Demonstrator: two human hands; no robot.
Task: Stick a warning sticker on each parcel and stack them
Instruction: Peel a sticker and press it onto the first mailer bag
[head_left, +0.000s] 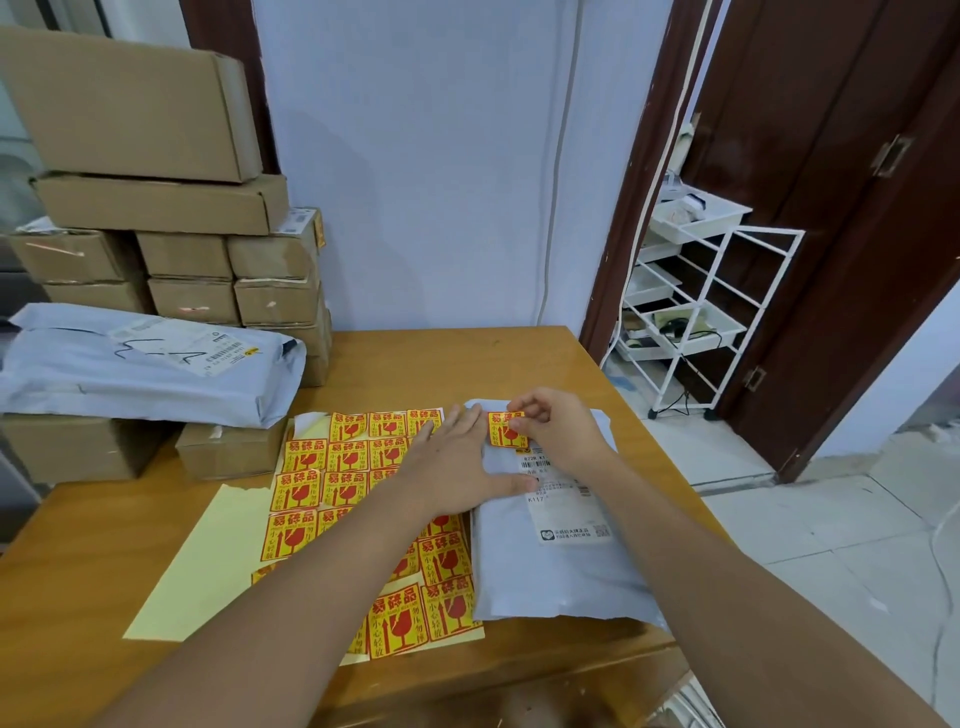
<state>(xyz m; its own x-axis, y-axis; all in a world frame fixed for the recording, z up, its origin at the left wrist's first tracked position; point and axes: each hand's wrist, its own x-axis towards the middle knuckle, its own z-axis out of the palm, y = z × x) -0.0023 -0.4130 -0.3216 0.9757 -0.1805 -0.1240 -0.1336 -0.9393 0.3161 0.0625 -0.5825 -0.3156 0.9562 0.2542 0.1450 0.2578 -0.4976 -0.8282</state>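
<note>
A grey poly-bag parcel with a white shipping label lies flat on the wooden table, right of centre. My right hand pinches a yellow and red warning sticker by its right edge, and the sticker sits over the parcel's far left corner. My left hand lies flat with fingers spread, its thumb pressing on the parcel's left edge, its fingers over the sticker sheet. That sheet of several matching stickers on pale yellow backing lies left of the parcel.
Brown cardboard boxes are stacked at the table's far left, with a larger grey bag parcel lying on lower boxes. A white wire rack stands on the floor beyond the table's right edge, beside a dark wooden door.
</note>
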